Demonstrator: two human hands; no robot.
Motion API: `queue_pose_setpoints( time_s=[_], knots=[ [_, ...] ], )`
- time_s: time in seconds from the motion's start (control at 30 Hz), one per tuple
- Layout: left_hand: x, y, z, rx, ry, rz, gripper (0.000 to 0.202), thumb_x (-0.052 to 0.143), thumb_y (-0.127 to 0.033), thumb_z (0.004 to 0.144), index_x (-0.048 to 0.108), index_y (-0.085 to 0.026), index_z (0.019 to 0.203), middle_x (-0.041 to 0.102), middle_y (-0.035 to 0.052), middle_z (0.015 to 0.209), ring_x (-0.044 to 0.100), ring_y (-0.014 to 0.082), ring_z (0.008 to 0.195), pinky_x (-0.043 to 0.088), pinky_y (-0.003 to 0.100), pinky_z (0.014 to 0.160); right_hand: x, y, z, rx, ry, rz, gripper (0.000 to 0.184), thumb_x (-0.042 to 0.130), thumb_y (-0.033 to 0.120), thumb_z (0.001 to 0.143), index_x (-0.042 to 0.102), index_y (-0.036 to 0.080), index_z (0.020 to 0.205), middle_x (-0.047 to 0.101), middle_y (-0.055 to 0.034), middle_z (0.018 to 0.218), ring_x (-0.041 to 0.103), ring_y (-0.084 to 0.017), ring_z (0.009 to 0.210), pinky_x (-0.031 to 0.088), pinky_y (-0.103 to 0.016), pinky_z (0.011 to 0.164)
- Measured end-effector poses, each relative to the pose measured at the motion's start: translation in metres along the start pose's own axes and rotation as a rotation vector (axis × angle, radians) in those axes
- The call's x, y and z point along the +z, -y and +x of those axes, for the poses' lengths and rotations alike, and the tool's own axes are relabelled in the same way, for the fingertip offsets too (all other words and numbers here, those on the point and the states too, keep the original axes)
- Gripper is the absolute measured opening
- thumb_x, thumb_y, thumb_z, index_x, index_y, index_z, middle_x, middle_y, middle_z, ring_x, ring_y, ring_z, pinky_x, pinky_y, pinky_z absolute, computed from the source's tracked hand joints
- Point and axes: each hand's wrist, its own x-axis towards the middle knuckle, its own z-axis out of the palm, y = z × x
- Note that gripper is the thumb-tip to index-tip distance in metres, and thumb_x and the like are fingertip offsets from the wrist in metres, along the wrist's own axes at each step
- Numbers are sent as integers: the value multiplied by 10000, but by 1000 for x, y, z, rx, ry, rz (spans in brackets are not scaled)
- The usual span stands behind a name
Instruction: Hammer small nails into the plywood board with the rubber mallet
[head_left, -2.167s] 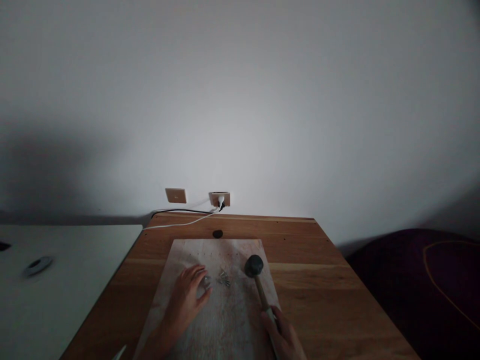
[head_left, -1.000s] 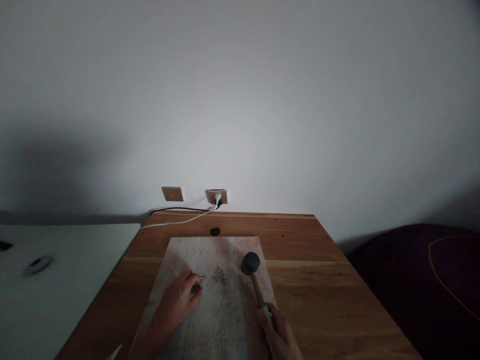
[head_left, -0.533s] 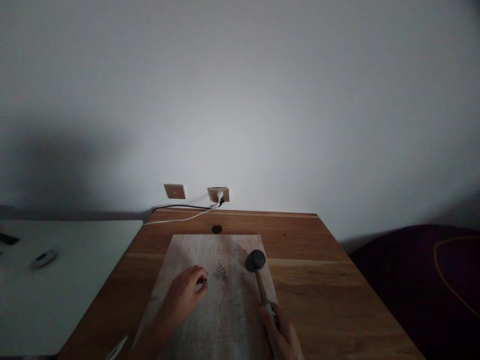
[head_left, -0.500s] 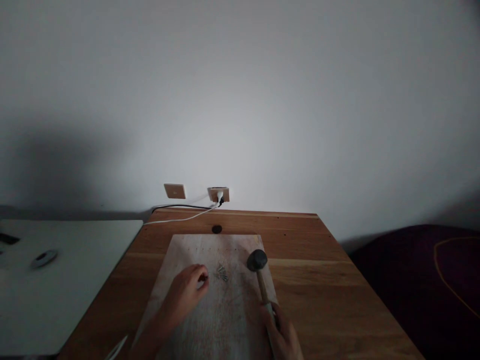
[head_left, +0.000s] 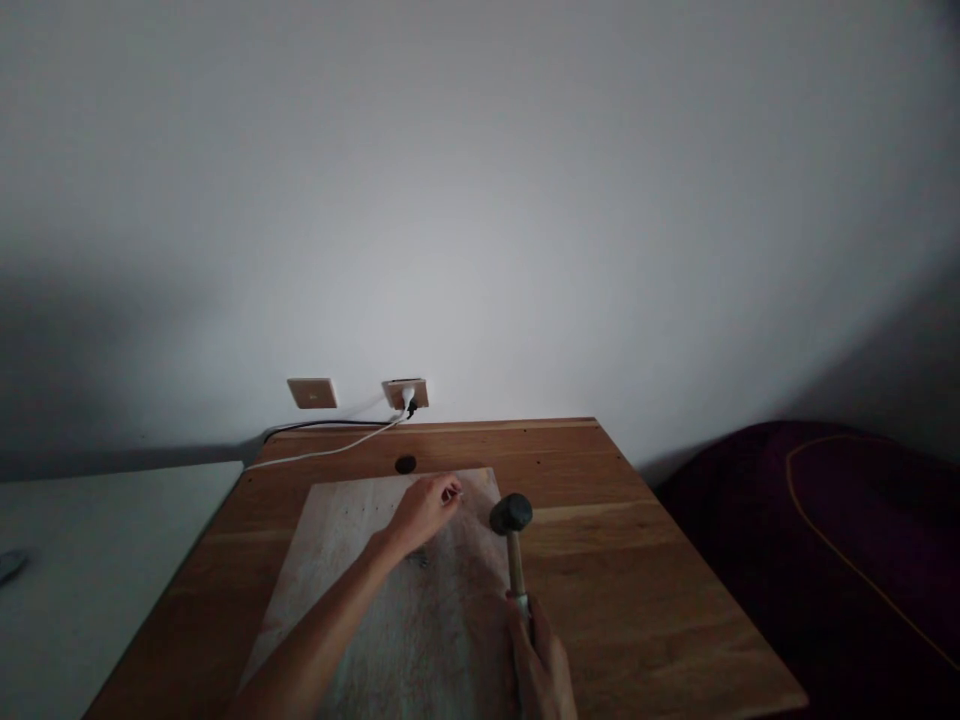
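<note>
A pale wooden board (head_left: 352, 560) lies on a brown wooden table (head_left: 622, 590). My left hand (head_left: 424, 508) reaches to the board's far right part, fingers pinched on a small nail at its tip. My right hand (head_left: 541, 668) grips the wooden handle of a black-headed mallet (head_left: 511, 514), whose head hovers just right of the left hand. A few loose nails (head_left: 420, 560) lie on the board under my left wrist.
A small dark round object (head_left: 406, 464) sits on the table behind the board. A wall socket (head_left: 406, 393) with white and black cables and a switch plate (head_left: 312, 393) are on the wall. A white table (head_left: 82, 580) stands left; a dark cushion (head_left: 825, 560) lies right.
My left hand picked a nail from the pile and moved it away toward the board's far edge. The mallet stayed in my right hand. The view shifted to the right.
</note>
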Motion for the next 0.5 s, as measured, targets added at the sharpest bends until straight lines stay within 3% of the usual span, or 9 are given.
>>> queue_pose_setpoints(
  time_s=[0.3, 0.5],
  knots=[
    [9, 6, 13, 25, 93, 93, 161, 597, -94, 836, 723, -185, 881, 762, 61, 922, 693, 198, 864, 479, 268, 797, 2, 6, -1, -29, -17, 36, 847, 417, 920, 789, 715, 166, 1033, 744, -102, 833, 717, -269, 893, 553, -286, 752],
    [12, 10, 13, 20, 86, 101, 169, 599, -93, 840, 716, -184, 922, 765, 61, 943, 700, 198, 886, 482, 269, 811, 1, 11, -3, -19, 9, 49, 921, 410, 959, 742, 717, 159, 1079, 763, -120, 874, 728, -283, 875, 558, -297, 748]
  ],
)
